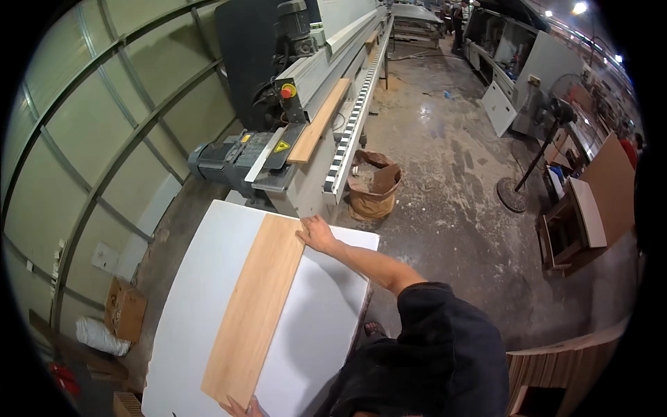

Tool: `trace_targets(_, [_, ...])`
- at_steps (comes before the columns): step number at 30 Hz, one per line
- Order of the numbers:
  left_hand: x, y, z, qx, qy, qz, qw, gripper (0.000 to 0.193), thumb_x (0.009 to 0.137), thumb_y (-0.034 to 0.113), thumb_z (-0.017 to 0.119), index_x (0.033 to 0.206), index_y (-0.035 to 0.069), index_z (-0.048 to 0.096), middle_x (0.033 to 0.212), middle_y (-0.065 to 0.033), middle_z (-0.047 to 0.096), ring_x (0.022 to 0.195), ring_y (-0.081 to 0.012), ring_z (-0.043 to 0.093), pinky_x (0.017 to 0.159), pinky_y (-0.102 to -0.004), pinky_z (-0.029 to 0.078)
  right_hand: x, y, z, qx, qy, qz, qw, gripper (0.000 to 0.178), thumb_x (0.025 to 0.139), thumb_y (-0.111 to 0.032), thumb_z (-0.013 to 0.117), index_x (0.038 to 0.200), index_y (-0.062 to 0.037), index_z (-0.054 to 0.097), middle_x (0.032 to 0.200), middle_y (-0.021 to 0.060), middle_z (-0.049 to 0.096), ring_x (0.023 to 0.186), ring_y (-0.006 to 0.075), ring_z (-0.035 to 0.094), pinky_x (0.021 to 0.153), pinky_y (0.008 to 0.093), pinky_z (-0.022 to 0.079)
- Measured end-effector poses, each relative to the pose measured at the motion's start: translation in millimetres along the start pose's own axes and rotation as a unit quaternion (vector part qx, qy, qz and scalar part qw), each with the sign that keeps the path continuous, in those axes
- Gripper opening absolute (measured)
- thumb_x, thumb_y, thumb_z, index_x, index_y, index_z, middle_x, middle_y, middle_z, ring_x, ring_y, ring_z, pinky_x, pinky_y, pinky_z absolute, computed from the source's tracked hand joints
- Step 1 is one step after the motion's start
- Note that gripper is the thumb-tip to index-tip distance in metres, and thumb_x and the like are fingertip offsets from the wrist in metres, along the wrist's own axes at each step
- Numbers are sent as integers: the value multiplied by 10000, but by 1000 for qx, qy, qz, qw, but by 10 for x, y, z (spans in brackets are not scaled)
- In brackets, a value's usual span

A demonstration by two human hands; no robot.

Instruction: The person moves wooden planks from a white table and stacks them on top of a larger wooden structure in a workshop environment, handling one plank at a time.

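A long light wood-grain board (253, 306) lies flat on a white tabletop (187, 278), its far end toward the machine. My right hand (318, 234) reaches out and grips the board's far right corner, fingers bent over the edge. At the near end my left hand (242, 406) holds the board's short edge between thumb and fingers; the lower frame edge cuts off most of this hand. Another wood-grain strip (321, 121) rests on the machine's feed bed ahead.
Beyond the table stands a long machine (306, 69) with a motor, a red stop button (287, 90) and a roller rail (354, 115). A brown sack (375, 198) sits beside it. A pedestal fan (535, 160) and cabinet box (573, 222) stand right; a carton (125, 309) lies left.
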State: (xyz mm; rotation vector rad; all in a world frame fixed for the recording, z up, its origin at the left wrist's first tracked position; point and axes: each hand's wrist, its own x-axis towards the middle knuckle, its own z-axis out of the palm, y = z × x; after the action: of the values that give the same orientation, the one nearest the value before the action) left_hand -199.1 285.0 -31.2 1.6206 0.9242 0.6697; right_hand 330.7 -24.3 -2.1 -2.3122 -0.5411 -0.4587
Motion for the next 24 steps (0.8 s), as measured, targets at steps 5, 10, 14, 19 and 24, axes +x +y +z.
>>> trace_targets(5, [-197,488,153,46,-17,55,997,883,844,244,655,1455,39,51,1467,-235,168,1307,-390,264,1057,-562,293,108,-57,-216,-52,-100,19,993,414,812,-299,602,1049,39,578,1056,210,600,1014,366,509,927,420,408])
trace_targets(10, [-57,239,149,327,40,211,920,708,796,113,701,1371,-44,319,1463,-250,207,1338,-341,266,1064,-519,318,319,-280,-577,23,-21,-140,990,507,868,-301,547,1212,67,491,1263,257,476,1195,386,422,1010,431,359])
trace_targets(14, [-23,811,746,-121,57,74,988,556,765,22,680,1262,-88,456,1345,-260,403,1208,-321,449,934,-407,451,785,-75,-472,-8,-17,-174,985,542,894,-337,502,1258,63,465,1314,256,443,1265,388,369,1058,431,313])
trace_targets(19, [211,1479,1793,3,-32,106,994,520,822,-11,586,1289,-134,395,1308,-251,462,1182,-321,492,969,-370,428,1260,444,-370,-134,-96,-158,974,612,928,-452,400,1300,32,443,1379,222,401,1307,362,331,1097,455,244])
trace_targets(24, [423,2009,2768,-85,-102,43,990,511,855,22,591,1301,-122,386,1317,-251,454,1183,-289,501,943,-344,445,1626,720,-508,-132,-127,-140,973,617,943,-450,364,1331,27,410,1410,210,369,1332,349,299,1110,453,216])
